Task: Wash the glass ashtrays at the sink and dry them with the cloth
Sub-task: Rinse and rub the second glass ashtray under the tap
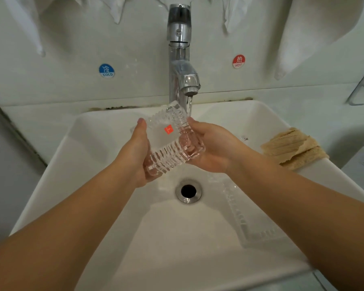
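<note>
The left hand [136, 152] grips the left edge of a square glass ashtray [172, 141], thumb up along its side. The ashtray is tilted over the white sink [105, 131], at 12 o'clock from the drain [188, 191], under the water from the faucet [182, 66]. The right hand [212, 148] holds its right corner, fingers curled beneath. A second ashtray [244, 219] lies in the basin at 4 o'clock from the drain. A beige cloth [294, 148] rests on the sink's right rim.
</note>
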### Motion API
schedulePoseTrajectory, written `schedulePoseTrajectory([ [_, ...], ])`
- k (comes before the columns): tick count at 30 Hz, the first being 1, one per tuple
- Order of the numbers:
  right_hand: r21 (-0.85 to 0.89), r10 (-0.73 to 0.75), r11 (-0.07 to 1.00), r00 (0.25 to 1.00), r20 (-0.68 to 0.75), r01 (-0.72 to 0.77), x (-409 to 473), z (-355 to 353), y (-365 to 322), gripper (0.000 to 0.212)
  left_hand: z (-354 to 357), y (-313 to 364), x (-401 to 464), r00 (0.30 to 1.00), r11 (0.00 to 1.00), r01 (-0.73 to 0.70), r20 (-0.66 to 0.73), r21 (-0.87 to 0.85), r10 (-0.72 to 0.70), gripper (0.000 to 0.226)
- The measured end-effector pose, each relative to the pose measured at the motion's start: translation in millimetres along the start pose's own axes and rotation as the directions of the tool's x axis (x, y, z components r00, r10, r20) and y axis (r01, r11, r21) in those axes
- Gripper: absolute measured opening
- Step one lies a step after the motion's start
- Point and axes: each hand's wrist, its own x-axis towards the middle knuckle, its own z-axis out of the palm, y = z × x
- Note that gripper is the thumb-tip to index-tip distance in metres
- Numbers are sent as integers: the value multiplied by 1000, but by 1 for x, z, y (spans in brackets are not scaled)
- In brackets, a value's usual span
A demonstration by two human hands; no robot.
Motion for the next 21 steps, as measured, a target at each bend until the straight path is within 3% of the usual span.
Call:
schedulePoseTrajectory([
  [5, -23, -24, 1000, 996, -90, 22, -5, -9, -5, 44, 12, -4, -4, 997, 993, -74, -13, 91, 75, 64],
  [7, -229, -61, 973, 986, -155, 24, -3, -11, -4, 48, 14, -3, -5, 994, 988, -96, -35, 125, 101, 62],
  [10, -633, -299, 769, 925, -235, 87, 4, -15, -6, 51, 10, 1, -2, 976, 944, -158, -97, 291, 193, 59],
  [12, -668, -379, 718, 914, -143, 194, 5, -14, -15, 47, 9, 1, -4, 959, 877, -214, -77, 430, 272, 57],
  [14, -689, -367, 679, 930, -18, 254, -1, -16, -21, 40, 10, 1, -5, 961, 838, -234, -15, 494, 277, 56],
  [17, -829, -296, 502, 950, 104, 247, -4, -23, -24, 38, 10, -2, -3, 969, 798, -239, 81, 553, 234, 56],
  [21, -792, -144, 598, 988, 48, 126, -4, -25, -24, 38, 7, -3, -3, 977, 797, -211, 140, 566, 159, 78],
])
